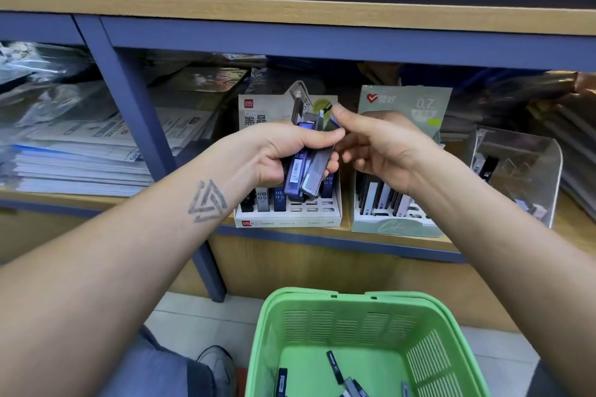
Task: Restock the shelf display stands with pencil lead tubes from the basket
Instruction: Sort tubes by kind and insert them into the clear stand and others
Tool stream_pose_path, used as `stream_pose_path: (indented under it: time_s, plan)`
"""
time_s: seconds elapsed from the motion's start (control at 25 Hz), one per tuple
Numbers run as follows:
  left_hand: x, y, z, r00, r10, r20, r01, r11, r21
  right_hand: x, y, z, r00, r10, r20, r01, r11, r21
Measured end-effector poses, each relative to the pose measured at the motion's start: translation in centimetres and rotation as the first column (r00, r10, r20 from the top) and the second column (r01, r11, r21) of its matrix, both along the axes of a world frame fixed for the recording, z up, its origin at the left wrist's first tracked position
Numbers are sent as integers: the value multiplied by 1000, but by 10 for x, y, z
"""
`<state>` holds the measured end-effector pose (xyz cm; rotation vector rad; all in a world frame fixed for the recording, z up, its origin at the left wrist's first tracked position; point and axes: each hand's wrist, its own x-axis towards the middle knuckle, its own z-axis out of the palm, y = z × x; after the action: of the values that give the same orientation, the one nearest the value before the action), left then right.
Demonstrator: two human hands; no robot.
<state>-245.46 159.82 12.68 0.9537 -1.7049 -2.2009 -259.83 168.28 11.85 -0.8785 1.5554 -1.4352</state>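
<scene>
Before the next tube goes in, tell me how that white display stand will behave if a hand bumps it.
The white display stand looks like thin printed card, so probably light and apt to slide on the wooden shelf. Its tall backboard might make it tip backward. The tubes standing in its front slots likely add a little steadying weight.

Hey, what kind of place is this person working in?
Probably a stationery shop: branded display stands of pencil lead tubes sit on a shelf, beside stacked paper goods, above a green restocking basket.
</scene>
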Motion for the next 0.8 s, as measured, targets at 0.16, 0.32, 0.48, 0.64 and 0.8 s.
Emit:
stream_pose_path:
  time_s: [0.16, 0.32, 0.48, 0.64, 0.8]
  plan:
    - [-5, 3, -2, 1000, -24, 3, 24, 999, -37, -2, -1, 3, 996, -79, -51, 81, 996, 30]
    - [-12, 7, -1, 1000, -13, 0, 12, 993, -114, -8, 4, 9, 995, -69, -67, 73, 996, 50]
    - [-22, 17, 3, 999, 4, -37, -8, 995, -95, -19, 9, 14, 997, -83, -5, 83, 995, 59]
    - [-37, 23, 5, 997, 15, -79, -9, 996, 84, -41, 28, 20, 985, -111, 132, 112, 994, 2]
    - [-48, 27, 3, 1000, -25, 14, 25, 1000, 2, -70, 56, 18, 991, -103, 90, 112, 989, -99]
